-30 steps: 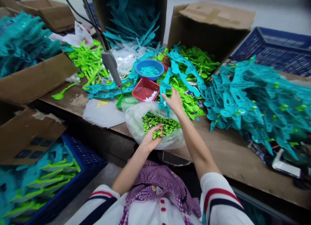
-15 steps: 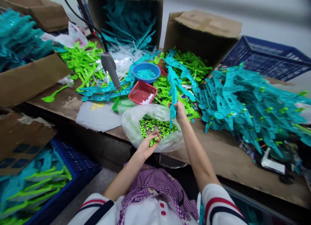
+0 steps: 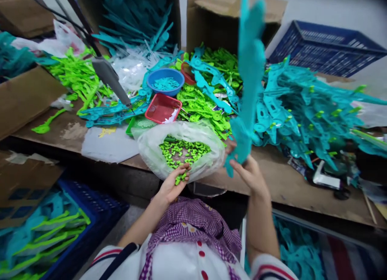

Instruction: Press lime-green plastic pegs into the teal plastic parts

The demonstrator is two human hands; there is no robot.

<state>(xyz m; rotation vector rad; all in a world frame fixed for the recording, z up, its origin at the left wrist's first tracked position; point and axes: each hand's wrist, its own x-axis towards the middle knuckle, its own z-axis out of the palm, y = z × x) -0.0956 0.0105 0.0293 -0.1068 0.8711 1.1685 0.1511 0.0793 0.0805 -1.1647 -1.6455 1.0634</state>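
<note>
My right hand (image 3: 248,174) grips the lower end of a long teal plastic part (image 3: 249,74), which stands nearly upright and blurred over the table's front edge. My left hand (image 3: 173,184) is cupped around a few small green plastic pieces (image 3: 180,177) at the near lip of a clear plastic bag (image 3: 151,149) full of the same green pieces (image 3: 181,151).
A worn wooden table (image 3: 287,187) carries piles of teal parts (image 3: 305,110) and green parts (image 3: 208,106), a blue bowl (image 3: 165,81), a red tray (image 3: 162,108) and a hanging powered screwdriver (image 3: 110,78). Cardboard boxes (image 3: 217,17) stand behind. Blue crates (image 3: 326,46) sit at the right and lower left.
My right hand picked a long teal part from the pile, drew it toward me and swung it upright. My left hand stayed at the bag holding green pieces. The view shifted right.
</note>
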